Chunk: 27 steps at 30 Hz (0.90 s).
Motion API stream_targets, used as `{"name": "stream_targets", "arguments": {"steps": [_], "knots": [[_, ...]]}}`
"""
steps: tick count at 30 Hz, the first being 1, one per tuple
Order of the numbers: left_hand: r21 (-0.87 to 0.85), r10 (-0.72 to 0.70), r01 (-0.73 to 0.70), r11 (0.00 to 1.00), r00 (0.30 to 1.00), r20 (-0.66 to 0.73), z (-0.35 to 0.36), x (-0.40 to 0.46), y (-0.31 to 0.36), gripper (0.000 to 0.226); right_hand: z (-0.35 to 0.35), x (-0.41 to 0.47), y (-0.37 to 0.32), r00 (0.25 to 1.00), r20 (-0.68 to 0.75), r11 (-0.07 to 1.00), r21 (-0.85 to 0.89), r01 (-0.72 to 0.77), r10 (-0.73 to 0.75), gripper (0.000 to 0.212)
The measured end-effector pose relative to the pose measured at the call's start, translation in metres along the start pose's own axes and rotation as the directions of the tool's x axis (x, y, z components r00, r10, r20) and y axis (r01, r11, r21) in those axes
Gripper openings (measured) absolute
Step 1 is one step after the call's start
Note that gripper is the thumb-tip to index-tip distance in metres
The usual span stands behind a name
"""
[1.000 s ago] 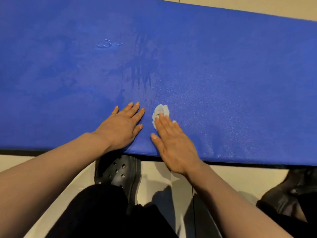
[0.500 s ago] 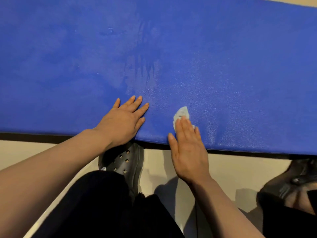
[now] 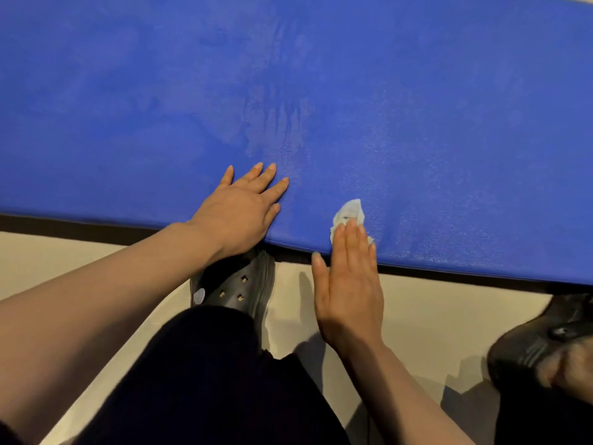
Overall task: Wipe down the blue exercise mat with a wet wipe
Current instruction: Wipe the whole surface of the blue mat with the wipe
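Beige floor (image 3: 417, 316) is showing nearest, with a black perforated clog (image 3: 237, 290) sitting just short of the blue exercise mat (image 3: 417, 107), whose near edge is running across above a dark strip. On that near edge the right hand (image 3: 348, 284) is lying flat with straight fingers pressing the crumpled white wet wipe (image 3: 349, 211), which is poking out just beyond the fingertips. Beside it the left hand (image 3: 240, 210) is resting open, palm down, on the mat, and darker damp streaks (image 3: 279, 117) are showing farther in.
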<state>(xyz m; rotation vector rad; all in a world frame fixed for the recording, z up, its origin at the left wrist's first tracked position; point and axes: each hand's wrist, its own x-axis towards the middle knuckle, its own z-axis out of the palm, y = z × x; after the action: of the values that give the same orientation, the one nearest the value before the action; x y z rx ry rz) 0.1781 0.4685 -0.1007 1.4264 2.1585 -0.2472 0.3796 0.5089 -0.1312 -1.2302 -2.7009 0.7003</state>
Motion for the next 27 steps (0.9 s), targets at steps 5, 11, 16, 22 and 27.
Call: {"name": "stream_targets", "arguments": {"steps": [5, 11, 16, 22, 27], "knots": [[-0.037, 0.006, -0.006, 0.999, 1.000, -0.001, 0.002, 0.000, -0.003, 0.053, 0.005, 0.012, -0.042, 0.972, 0.163, 0.984, 0.092, 0.154, -0.168, 0.082], [-0.126, 0.034, -0.027, 0.992, 0.998, 0.051, -0.001, 0.003, -0.016, 0.051, 0.008, 0.016, -0.004, 0.981, 0.097, 0.983, -0.063, 0.174, -0.167, 0.072], [-0.039, -0.024, 0.028, 0.999, 0.995, 0.101, 0.008, 0.001, -0.053, 0.062, 0.028, 0.011, -0.039, 0.965, 0.214, 0.987, -0.001, 0.158, -0.154, 0.094], [-0.022, -0.007, 0.006, 1.000, 1.000, -0.016, 0.033, 0.007, -0.058, 0.064, 0.039, 0.022, -0.027, 0.909, 0.282, 0.933, -0.100, 0.346, -0.307, 0.070], [-0.028, -0.014, 0.013, 1.000, 0.999, -0.041, 0.038, 0.012, -0.061, 0.066, 0.033, 0.010, -0.012, 0.944, 0.216, 0.954, -0.111, 0.279, -0.251, 0.067]]}}
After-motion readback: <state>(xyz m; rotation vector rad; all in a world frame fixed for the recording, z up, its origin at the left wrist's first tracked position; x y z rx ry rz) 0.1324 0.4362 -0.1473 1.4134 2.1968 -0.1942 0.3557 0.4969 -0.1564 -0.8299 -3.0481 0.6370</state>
